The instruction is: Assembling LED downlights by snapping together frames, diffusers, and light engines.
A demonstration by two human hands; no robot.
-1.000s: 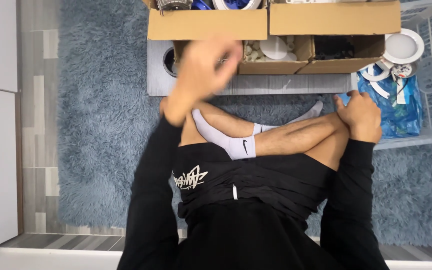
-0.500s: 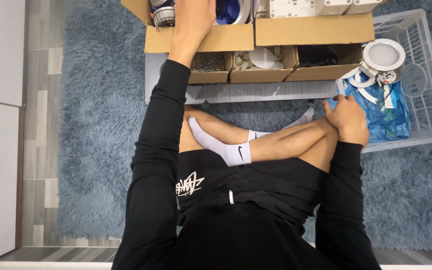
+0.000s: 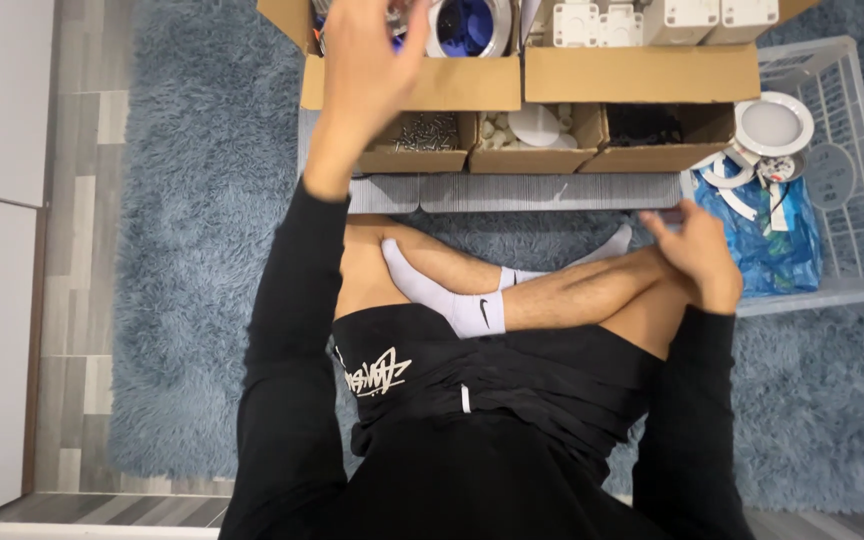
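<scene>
While I am stretching my left hand [image 3: 367, 75], fingers spread and empty, toward the round metal fitting [image 3: 467, 25] at one o'clock in the cardboard box [image 3: 412, 85], I am risking snagging the box's flap and tipping it.

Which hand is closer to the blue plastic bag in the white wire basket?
The right hand. It rests on the knee just left of the blue plastic bag in the picture. The left hand is far away, raised over the open cardboard box.

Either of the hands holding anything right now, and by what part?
Left hand reaches into the cardboard box; any grip is hidden. Right hand rests empty on the knee.
</scene>
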